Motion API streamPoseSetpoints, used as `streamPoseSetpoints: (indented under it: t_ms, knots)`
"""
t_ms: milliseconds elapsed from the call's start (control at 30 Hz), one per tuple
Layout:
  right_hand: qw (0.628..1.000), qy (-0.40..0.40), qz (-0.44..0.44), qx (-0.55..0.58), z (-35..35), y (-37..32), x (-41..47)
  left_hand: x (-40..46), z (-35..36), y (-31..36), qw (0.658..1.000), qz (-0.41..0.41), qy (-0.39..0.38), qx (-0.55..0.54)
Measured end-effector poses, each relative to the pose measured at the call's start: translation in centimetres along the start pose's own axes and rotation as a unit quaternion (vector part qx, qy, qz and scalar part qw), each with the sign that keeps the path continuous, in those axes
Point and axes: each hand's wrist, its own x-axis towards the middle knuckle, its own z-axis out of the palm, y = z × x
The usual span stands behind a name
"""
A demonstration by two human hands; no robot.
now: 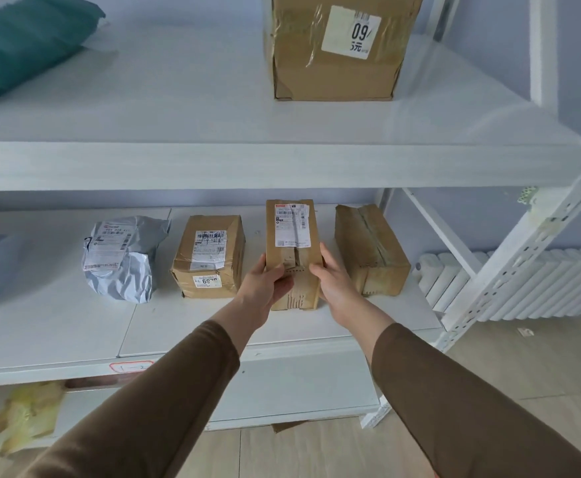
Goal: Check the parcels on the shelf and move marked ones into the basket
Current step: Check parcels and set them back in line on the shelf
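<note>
A narrow brown cardboard parcel (292,232) with a white shipping label on top stands on the middle shelf (75,326). My left hand (265,282) grips its left side and my right hand (330,281) grips its right side, both near its front end. To its left sits a squat brown box (209,257) with two labels, and further left a grey plastic mailer bag (123,257). Just right of the held parcel lies another taped brown box (372,250) with no label showing. No basket is in view.
On the upper shelf (247,163) stand a large taped box (337,46) with a "09" sticker and a teal bag (23,39) at the left. A yellow bag (27,415) lies on the lowest shelf. White shelf uprights (523,263) and a radiator (537,284) are at the right.
</note>
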Motion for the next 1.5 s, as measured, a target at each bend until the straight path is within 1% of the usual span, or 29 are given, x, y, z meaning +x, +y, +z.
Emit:
streamPoseSetpoints:
  t_ms: [267,367,433,467,500,567,600,633,667,700,767,800,833,900,967,1033,1100,1167,1233,1367,1500]
  knots:
    - [0.999,0.04,-0.013,-0.01,0.5,-1.1,2.7,3.9,0.4,0.9,0.999,-0.023,0.03,-0.01]
    - [0.998,0.052,-0.02,-0.019,0.6,-1.4,2.9,4.0,0.5,1.0,0.999,-0.027,0.036,0.013]
    - [0.997,0.061,-0.028,-0.04,0.6,-1.6,2.6,3.4,0.5,1.2,0.997,-0.022,0.058,0.049]
    - [0.995,0.068,-0.038,-0.055,0.6,-1.6,2.6,2.9,0.7,1.5,0.992,-0.006,0.083,0.093]
    - [0.993,0.079,-0.057,-0.07,0.4,-1.8,2.5,2.4,0.8,1.7,0.979,0.03,0.117,0.164]
    - [0.981,0.114,-0.119,-0.106,-0.4,-2.2,2.2,1.3,1.5,2.4,0.921,0.148,0.176,0.314]
    - [0.969,0.136,-0.158,-0.131,-1.3,-2.3,2.1,0.6,2.2,2.7,0.896,0.209,0.179,0.347]
    - [0.955,0.16,-0.194,-0.157,-2.2,-2.5,2.0,0.2,3.1,3.0,0.886,0.258,0.163,0.35]
    - [0.941,0.188,-0.218,-0.178,-3.5,-2.6,2.1,-0.2,4.3,3.1,0.885,0.29,0.134,0.338]
    - [0.929,0.217,-0.229,-0.195,-4.9,-2.6,2.1,-0.3,5.6,2.9,0.892,0.304,0.102,0.32]
    - [0.909,0.27,-0.23,-0.218,-7.9,-2.4,2.1,-0.1,8.4,2.3,0.913,0.292,0.039,0.283]
    - [0.905,0.285,-0.221,-0.227,-9.4,-2.2,2.3,0.2,9.8,1.8,0.923,0.272,0.005,0.273]
    - [0.906,0.291,-0.201,-0.231,-10.8,-1.7,2.7,0.7,11.0,1.1,0.931,0.243,-0.026,0.271]
    - [0.918,0.29,-0.141,-0.232,-13.2,-1.0,3.5,2.2,12.9,-0.4,0.942,0.155,-0.063,0.292]
    - [0.938,0.275,-0.066,-0.2,-14.7,-0.4,4.2,3.6,14.3,-1.4,0.951,0.046,-0.06,0.3]
    - [0.961,0.246,0.007,-0.124,-15.4,-0.2,4.5,5.3,15.1,-2.2,0.956,-0.05,-0.043,0.284]
    - [0.973,0.205,0.064,-0.081,-15.7,0.2,4.7,6.7,15.5,-3.2,0.958,-0.103,-0.046,0.265]
    - [0.98,0.173,0.083,-0.054,-15.6,0.7,4.7,7.5,15.6,-4.2,0.962,-0.108,-0.057,0.243]
    - [0.984,0.162,0.066,-0.024,-15.4,1.3,4.2,7.9,15.4,-5.2,0.97,-0.092,-0.049,0.221]
    - [0.98,0.188,0.025,0.056,-14.7,2.6,1.2,5.0,15.0,-5.4,0.977,-0.048,-0.055,0.2]
    - [0.968,0.205,-0.015,0.146,-14.1,3.9,-3.3,-1.0,14.7,-5.9,0.981,0.036,-0.063,0.18]
